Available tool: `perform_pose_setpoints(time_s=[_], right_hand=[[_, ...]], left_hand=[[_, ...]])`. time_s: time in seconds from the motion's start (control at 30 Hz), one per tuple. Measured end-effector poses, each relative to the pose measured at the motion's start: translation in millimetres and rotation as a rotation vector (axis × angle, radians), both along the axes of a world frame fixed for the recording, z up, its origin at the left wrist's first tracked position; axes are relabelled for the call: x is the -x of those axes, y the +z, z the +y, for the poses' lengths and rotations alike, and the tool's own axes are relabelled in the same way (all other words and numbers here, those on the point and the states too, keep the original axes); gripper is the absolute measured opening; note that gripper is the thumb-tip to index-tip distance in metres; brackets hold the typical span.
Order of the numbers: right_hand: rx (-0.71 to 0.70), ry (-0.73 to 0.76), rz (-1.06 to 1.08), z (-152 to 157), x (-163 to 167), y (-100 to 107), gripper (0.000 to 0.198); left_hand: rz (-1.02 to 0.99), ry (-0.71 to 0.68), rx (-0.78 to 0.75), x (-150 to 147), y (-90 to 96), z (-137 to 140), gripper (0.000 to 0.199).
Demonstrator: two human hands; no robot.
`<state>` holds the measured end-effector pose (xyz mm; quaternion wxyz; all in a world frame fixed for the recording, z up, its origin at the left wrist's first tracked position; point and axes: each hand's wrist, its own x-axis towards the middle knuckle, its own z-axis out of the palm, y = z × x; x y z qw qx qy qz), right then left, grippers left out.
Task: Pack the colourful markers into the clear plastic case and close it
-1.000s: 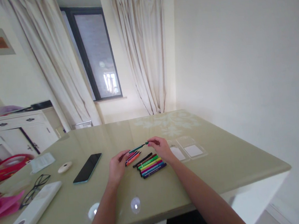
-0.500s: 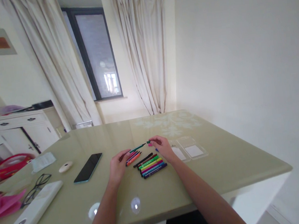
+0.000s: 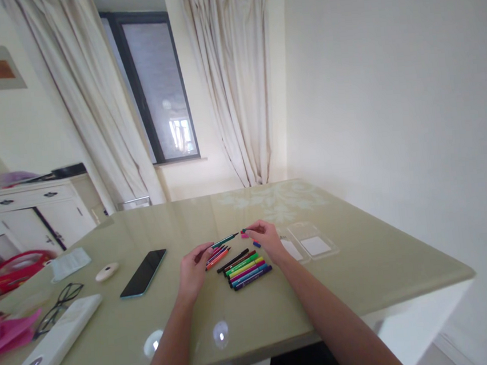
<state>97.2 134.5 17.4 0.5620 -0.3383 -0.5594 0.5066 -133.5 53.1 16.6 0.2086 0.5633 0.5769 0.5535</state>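
Observation:
My left hand (image 3: 192, 272) is closed round the back end of a dark green felt-tip pen (image 3: 224, 240), whose bare black tip points right. Between the fingertips of my right hand (image 3: 264, 236) is a small dark green pen cap (image 3: 243, 231), apart from the tip. Beneath these fingers lie a pink cap (image 3: 244, 236) and a blue cap (image 3: 257, 244). Several uncapped pens (image 3: 218, 258), orange to purple, lie beside my left fingers. Nearer me is a row of capped felt-tip pens (image 3: 247, 269) in several colours.
An open clear plastic case (image 3: 328, 247) with white inserts lies right of my right hand. To the left are a phone (image 3: 144, 273), a round cream object (image 3: 107, 271), glasses (image 3: 60, 309), a white power bank (image 3: 54, 342) with a cable, and a face mask (image 3: 70, 263).
My right hand has moved slightly with the green cap, widening the gap to the pen tip. The blue cap under it now shows more fully. My left hand has stayed nearly still.

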Motion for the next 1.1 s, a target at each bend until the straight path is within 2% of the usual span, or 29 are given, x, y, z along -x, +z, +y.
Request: perform_pose_setpoints(time_s=[0.1,0.27,0.4,0.63,0.77,1.1], right_hand=[[-0.010,-0.040,0.002,3.1,-0.9,-1.5,0.024],[-0.005,-0.037,-0.010,12.5,-2.9,-10.4,0.031],[0.061,-0.020,0.068,16.9,-2.4,-15.4,0.035],[0.171,0.025,0.205,10.5,-3.2,-8.3,0.031],[0.154,0.047,0.238,8.3,-3.1,-6.7,0.029],[0.083,-0.007,0.100,5.2,-2.3,-4.8,0.029]], left_hand=[[0.007,0.000,-0.006,-0.6,-0.9,0.4,0.044],[0.018,0.001,-0.015,-1.4,-2.8,0.7,0.041],[0.027,0.004,-0.010,-2.5,-3.0,0.5,0.041],[0.025,-0.009,0.005,-3.4,-4.8,1.6,0.041],[0.053,-0.001,-0.009,-3.2,-6.8,2.7,0.040],[0.045,-0.005,0.000,-4.5,-8.6,3.4,0.040]])
